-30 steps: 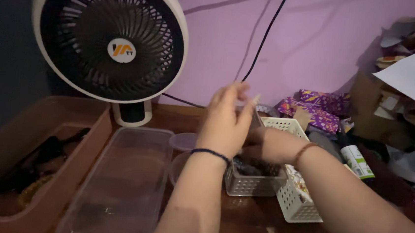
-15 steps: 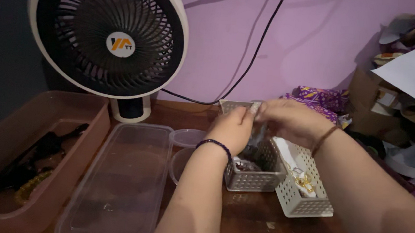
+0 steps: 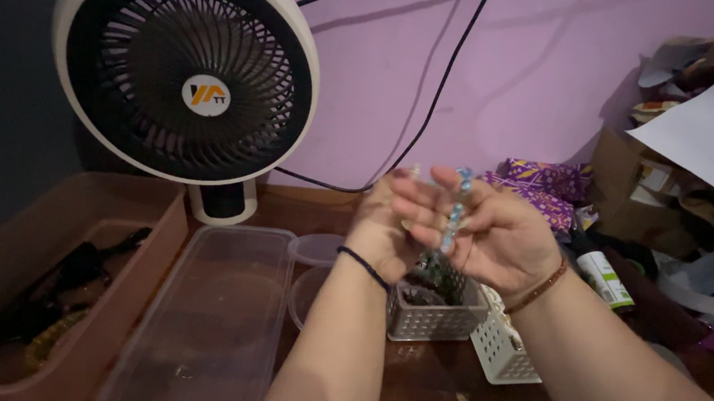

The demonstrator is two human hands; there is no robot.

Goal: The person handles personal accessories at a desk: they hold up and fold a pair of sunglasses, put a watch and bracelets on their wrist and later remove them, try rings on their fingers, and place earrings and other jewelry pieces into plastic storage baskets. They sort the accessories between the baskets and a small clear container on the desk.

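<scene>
A string of small pale blue and clear beads (image 3: 456,210) hangs up in the air between both hands, right above a little grey plastic basket (image 3: 436,313) with holes in its sides. The right hand (image 3: 498,237) pinches the top of the string between thumb and first finger, and its other fingers curl loosely. It looks held high so the beads can dangle straight and be seen. The left hand (image 3: 388,233) is cupped close beside it, touching it, fingers bent in toward the beads. I cannot tell if the left fingers grip the string or only steady it. A dark thin band goes around the left wrist and a brown one around the right.

The grey basket holds dark little things. A white plastic basket (image 3: 505,348) leans just beside it. To the left sit two round clear tubs (image 3: 315,252) and a long clear plastic box (image 3: 212,316), then a brown tray (image 3: 70,288). All stand on a dark wooden table (image 3: 435,393). Behind is a big round white fan (image 3: 184,72) and a purple wall (image 3: 503,76) with black cords
</scene>
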